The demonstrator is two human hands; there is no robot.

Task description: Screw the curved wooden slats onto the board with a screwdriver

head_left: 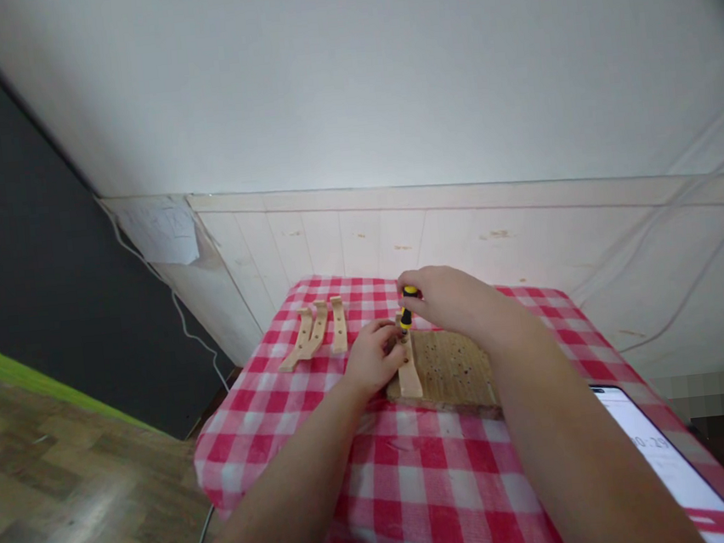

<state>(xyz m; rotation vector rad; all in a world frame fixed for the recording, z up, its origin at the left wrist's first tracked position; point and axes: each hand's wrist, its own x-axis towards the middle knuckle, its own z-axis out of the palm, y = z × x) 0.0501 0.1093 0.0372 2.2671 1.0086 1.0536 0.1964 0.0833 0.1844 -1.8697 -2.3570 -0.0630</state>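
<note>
My right hand (436,294) is closed around the handle of a yellow and black screwdriver (407,309), which stands upright with its tip down at a pale wooden piece (410,379). That piece has holes in it and lies along the left part of a brown wooden board (452,369) dotted with small dark holes. My left hand (375,357) rests at the piece's left side, its fingers bent and pressed against it near the screwdriver's tip. Whatever sits under the tip is too small to make out.
Several similar pale wooden pieces (338,325) with holes lie on the red and white checked tablecloth (420,471), left of the board. A phone (658,456) showing a timer lies at the right edge. Behind the table stands a white panelled wall (346,235).
</note>
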